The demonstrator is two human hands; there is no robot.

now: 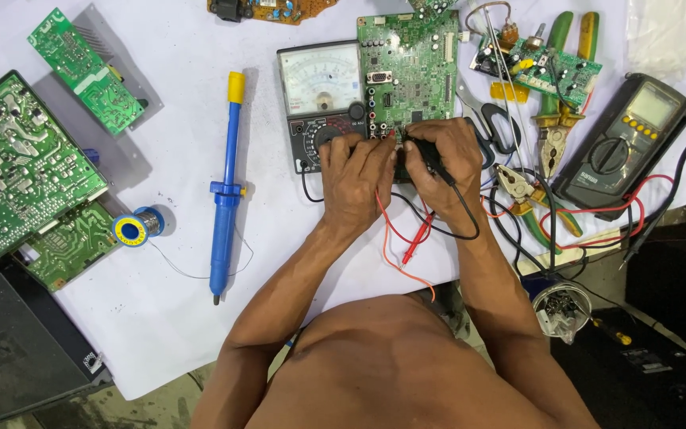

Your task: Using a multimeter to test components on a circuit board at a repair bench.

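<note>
The bench (168, 334), covered in white paper, is carrying everything. At its left edge a big green circuit board crowded with components (17, 171) is lying flat, well apart from the hands. At the top centre a green rectangular circuit board with a row of sockets along its left side (410, 71) is resting partly on a grey analogue multimeter with a needle dial (319, 99). A dark digital multimeter with a rotary knob (625, 143) is sitting at the right. A long blue desoldering pump with a yellow top (225, 187) is lying left of the hands. The left hand (355, 179) is pressing curled fingers against the socketed board's lower edge; whether it grips anything I cannot tell. The right hand (446, 163), touching the left, is pinching a thin black test probe (430, 159) at that same edge.
</note>
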